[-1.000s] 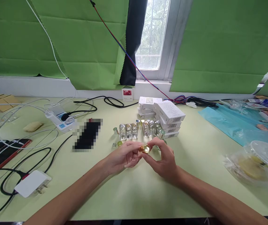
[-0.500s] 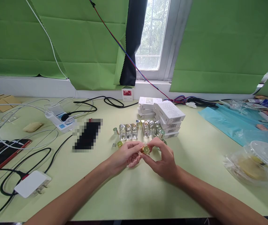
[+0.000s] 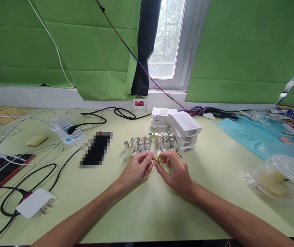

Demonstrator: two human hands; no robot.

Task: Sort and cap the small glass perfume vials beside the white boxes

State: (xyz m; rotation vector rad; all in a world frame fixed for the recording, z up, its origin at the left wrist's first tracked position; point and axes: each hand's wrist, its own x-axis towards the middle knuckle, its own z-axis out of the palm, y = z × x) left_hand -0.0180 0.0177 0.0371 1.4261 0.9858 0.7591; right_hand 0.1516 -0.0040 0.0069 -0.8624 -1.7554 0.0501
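A small gold bottle cap (image 3: 159, 160) is pinched between the thumb and fingers of my right hand (image 3: 175, 167), its round end facing me. Just left of it, my left hand (image 3: 137, 167) has thumb and fingertips pressed together; anything between them is too small to make out. Behind my hands stand glass perfume bottles (image 3: 140, 145) in a row, with a second group of glass bottles (image 3: 165, 141) to the right. Loose metallic caps lie around them, among them a greenish cap (image 3: 126, 144) on the left and another cap (image 3: 177, 147) beside my right hand.
White boxes (image 3: 185, 124) are stacked behind the bottles. A power strip (image 3: 66, 133), cables and a white charger (image 3: 36, 203) spread across the left. On the right lie blue plastic sheeting (image 3: 244, 132) and a clear lidded container (image 3: 278, 180) in a bag.
My left hand has drawn slightly away from the gold cap, and its fingers have curled in. My right hand keeps the cap, which has moved slightly up.
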